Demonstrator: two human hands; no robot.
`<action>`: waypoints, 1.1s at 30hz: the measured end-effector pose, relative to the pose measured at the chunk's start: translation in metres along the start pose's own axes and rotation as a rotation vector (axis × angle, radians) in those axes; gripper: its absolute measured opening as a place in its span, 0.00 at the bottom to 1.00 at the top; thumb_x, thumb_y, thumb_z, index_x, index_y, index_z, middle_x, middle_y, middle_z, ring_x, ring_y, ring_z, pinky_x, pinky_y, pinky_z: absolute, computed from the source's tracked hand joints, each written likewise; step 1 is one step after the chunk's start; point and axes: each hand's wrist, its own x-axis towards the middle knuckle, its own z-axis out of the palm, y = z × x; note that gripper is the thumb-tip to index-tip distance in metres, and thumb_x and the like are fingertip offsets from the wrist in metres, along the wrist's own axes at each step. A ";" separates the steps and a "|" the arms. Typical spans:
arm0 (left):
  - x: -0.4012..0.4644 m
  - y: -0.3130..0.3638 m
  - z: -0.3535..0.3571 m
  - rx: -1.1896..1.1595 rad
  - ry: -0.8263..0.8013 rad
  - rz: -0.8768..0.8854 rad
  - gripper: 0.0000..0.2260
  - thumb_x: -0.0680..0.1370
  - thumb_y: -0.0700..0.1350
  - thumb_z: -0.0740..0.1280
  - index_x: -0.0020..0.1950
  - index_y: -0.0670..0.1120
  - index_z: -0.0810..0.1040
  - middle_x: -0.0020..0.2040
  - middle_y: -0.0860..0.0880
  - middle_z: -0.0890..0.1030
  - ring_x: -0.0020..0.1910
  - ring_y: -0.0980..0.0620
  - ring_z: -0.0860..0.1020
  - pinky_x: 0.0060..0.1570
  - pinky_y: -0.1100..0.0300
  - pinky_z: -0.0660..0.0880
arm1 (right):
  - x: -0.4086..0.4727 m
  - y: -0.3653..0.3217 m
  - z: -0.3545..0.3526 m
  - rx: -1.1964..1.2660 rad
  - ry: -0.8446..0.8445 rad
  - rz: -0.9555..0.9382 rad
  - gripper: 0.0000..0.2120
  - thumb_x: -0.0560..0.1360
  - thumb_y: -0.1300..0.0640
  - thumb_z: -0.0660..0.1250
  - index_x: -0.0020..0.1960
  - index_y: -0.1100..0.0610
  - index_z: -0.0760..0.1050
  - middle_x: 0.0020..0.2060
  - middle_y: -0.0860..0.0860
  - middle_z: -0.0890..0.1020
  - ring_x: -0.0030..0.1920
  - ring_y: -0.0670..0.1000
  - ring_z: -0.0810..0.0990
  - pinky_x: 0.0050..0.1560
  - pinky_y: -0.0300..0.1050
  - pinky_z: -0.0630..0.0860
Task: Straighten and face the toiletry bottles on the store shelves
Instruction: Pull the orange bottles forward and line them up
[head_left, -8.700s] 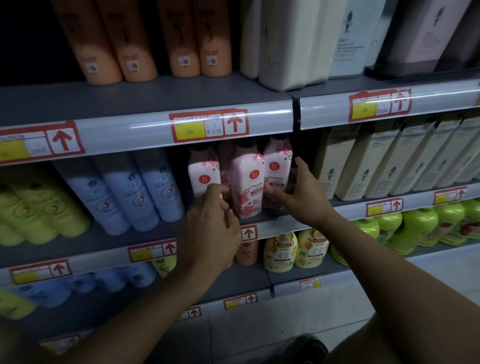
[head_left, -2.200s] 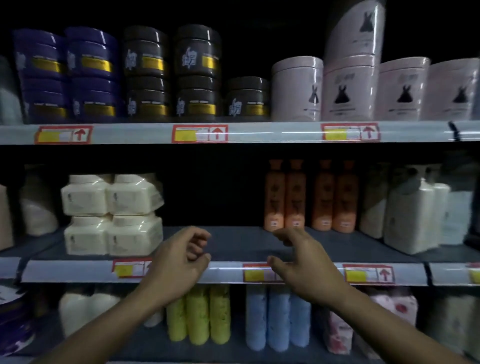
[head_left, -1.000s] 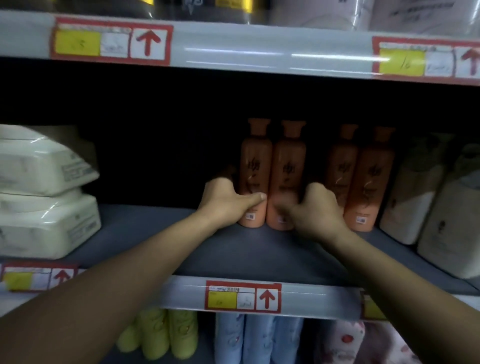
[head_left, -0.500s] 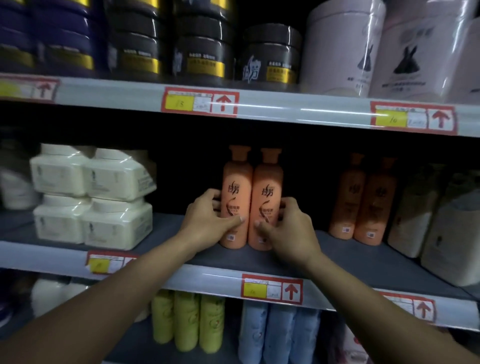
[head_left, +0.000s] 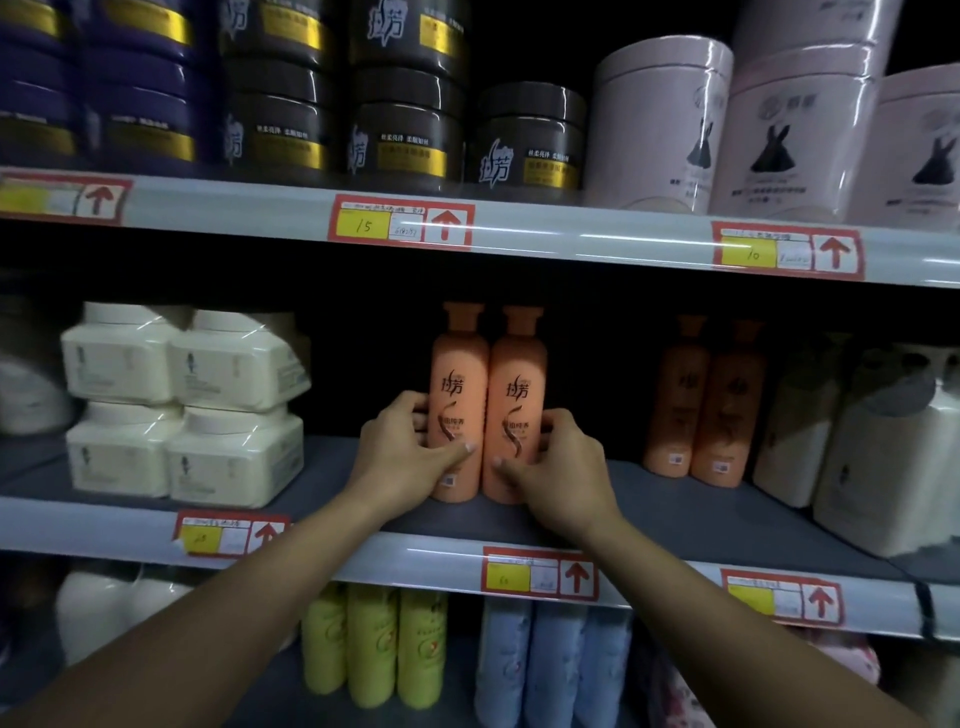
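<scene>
Two orange bottles stand upright side by side near the front of the middle shelf (head_left: 701, 519), labels facing me. My left hand (head_left: 402, 457) wraps around the lower part of the left orange bottle (head_left: 460, 379), thumb across its front. The right orange bottle (head_left: 518, 384) is gripped low down by my right hand (head_left: 558, 467). Another pair of orange bottles (head_left: 704, 400) stands further back on the same shelf to the right.
White tubs (head_left: 182, 405) are stacked at the left of the middle shelf, cream bottles (head_left: 883, 457) at its right. Dark jars (head_left: 405, 119) and pink canisters (head_left: 800, 130) fill the shelf above. Yellow bottles (head_left: 374, 644) and blue bottles (head_left: 550, 670) stand below.
Both hands reached in, took the two orange bottles at the back of the shelf and drew them forward to the front; over the last half second they have hardly moved.
</scene>
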 end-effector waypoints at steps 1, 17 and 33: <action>0.002 -0.001 0.000 0.005 -0.002 0.003 0.30 0.69 0.48 0.83 0.67 0.47 0.77 0.57 0.49 0.84 0.50 0.54 0.84 0.45 0.62 0.82 | 0.002 0.000 0.001 -0.002 -0.001 0.000 0.32 0.67 0.45 0.81 0.66 0.51 0.72 0.55 0.51 0.84 0.55 0.54 0.84 0.57 0.58 0.82; 0.042 -0.024 0.009 0.088 0.010 -0.022 0.28 0.63 0.54 0.86 0.54 0.47 0.76 0.53 0.48 0.84 0.49 0.50 0.85 0.53 0.48 0.84 | 0.036 0.012 0.025 -0.086 0.022 0.019 0.28 0.68 0.44 0.81 0.58 0.54 0.72 0.54 0.55 0.83 0.54 0.59 0.83 0.53 0.59 0.83; 0.033 -0.014 0.011 0.093 -0.016 -0.025 0.26 0.68 0.48 0.84 0.57 0.46 0.73 0.52 0.52 0.79 0.49 0.52 0.81 0.47 0.60 0.79 | 0.031 0.011 0.021 -0.153 -0.062 0.041 0.27 0.69 0.44 0.79 0.59 0.57 0.75 0.55 0.57 0.83 0.56 0.60 0.82 0.56 0.56 0.82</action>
